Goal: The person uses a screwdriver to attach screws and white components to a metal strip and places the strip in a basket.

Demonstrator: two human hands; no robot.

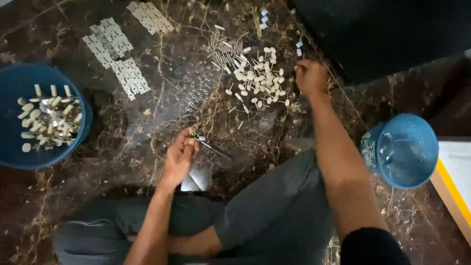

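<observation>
Centrally, the dark marbled floor serves as the work surface; a person sits cross-legged on it at the bottom of the frame, so every part lies within arm's reach. At the left edge, a large blue basin holds cream pegs fitted with metal ends, collected apart from the loose stock. At right centre, a smaller blue perforated basket lies tipped on its side. In the upper left, flat sheets of small white pieces lie in rows. Upper centre of the frame: a loose scatter of cream pegs, with a bundle of thin metal pins just to its left and small metal rings spread below the pins; each kind is kept in its own patch for quick picking.

The right hand reaches to the right edge of the peg scatter, grip pinched closed; what it pinches cannot be told. The left hand, at centre, grips a slim metal tool whose tip points right.
</observation>
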